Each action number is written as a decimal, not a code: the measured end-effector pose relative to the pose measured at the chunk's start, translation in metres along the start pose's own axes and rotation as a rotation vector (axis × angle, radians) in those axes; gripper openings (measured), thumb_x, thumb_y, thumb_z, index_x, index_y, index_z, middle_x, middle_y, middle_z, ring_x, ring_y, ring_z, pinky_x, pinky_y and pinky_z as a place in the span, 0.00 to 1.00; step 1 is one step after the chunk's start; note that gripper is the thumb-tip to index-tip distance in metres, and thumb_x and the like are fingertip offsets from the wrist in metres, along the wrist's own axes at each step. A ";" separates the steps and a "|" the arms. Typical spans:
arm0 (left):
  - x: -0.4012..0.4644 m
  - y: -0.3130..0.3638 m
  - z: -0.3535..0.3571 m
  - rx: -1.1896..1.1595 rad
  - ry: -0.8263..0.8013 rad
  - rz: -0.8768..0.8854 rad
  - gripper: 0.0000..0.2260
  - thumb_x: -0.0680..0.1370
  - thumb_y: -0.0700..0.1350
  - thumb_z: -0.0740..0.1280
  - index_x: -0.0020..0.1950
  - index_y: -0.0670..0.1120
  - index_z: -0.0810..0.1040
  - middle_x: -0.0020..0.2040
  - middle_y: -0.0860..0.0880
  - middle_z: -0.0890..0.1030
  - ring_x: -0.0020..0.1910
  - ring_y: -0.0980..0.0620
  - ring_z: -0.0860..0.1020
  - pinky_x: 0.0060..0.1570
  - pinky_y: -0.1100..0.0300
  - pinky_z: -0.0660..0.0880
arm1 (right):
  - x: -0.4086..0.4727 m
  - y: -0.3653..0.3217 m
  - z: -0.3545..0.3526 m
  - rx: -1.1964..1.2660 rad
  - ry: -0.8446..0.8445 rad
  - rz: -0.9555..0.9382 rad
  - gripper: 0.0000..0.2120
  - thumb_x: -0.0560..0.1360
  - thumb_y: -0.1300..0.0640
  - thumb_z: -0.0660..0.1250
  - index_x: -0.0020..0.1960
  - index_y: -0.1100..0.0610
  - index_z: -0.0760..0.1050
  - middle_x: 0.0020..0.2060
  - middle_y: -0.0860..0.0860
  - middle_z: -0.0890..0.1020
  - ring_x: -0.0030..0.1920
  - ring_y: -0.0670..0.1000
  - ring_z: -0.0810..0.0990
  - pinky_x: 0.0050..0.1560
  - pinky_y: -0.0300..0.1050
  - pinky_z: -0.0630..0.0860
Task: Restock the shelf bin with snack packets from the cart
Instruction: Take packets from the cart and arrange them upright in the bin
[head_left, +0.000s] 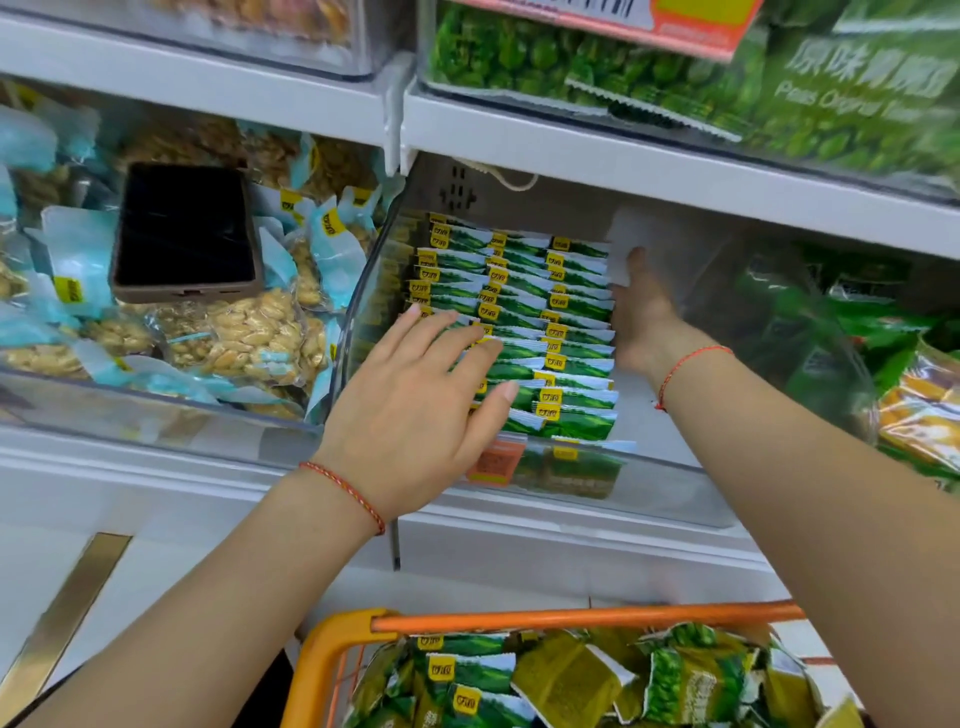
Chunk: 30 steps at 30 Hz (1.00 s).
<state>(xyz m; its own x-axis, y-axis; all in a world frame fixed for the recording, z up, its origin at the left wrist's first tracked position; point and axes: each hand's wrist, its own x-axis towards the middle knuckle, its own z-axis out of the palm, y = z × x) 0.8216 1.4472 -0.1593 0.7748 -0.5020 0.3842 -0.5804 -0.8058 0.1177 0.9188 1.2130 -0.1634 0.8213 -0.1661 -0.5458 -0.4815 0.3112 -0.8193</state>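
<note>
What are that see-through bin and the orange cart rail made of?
The bin looks like clear, glossy hard plastic: its wall shows packets through it and catches glare. The cart rail seems to be metal tube with a smooth orange coating, though moulded plastic cannot be ruled out.

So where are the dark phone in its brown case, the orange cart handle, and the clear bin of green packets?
Dark phone in brown case (186, 228), head view: middle of its screen.
Orange cart handle (587, 618), head view: mid-bar.
Clear plastic bin of green packets (670, 486), head view: bare front wall.
</note>
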 end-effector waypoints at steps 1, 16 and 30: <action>0.000 -0.001 0.000 -0.006 0.007 0.005 0.23 0.80 0.55 0.52 0.61 0.43 0.79 0.58 0.45 0.81 0.63 0.43 0.74 0.70 0.50 0.58 | -0.002 0.000 0.003 -0.036 0.027 -0.007 0.38 0.76 0.30 0.45 0.67 0.58 0.73 0.60 0.59 0.79 0.57 0.59 0.79 0.51 0.54 0.77; -0.045 0.052 -0.045 -0.418 0.011 0.077 0.19 0.80 0.54 0.55 0.59 0.47 0.79 0.50 0.49 0.82 0.53 0.47 0.77 0.52 0.53 0.74 | -0.190 -0.012 -0.006 -1.566 0.223 -0.535 0.18 0.76 0.45 0.61 0.43 0.58 0.81 0.39 0.57 0.82 0.43 0.58 0.80 0.45 0.46 0.75; -0.115 0.172 -0.046 -0.069 -0.536 0.113 0.13 0.80 0.54 0.58 0.55 0.49 0.78 0.50 0.47 0.81 0.52 0.45 0.79 0.44 0.57 0.74 | -0.337 0.108 -0.069 -1.924 -0.092 -0.026 0.16 0.71 0.42 0.69 0.48 0.54 0.74 0.44 0.50 0.79 0.49 0.55 0.77 0.41 0.44 0.70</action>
<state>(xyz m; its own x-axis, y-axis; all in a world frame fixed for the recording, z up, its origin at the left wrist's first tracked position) 0.6211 1.3813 -0.1410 0.7154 -0.6883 -0.1202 -0.6683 -0.7243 0.1697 0.5687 1.2383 -0.0804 0.8128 -0.0906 -0.5754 -0.0567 -0.9954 0.0767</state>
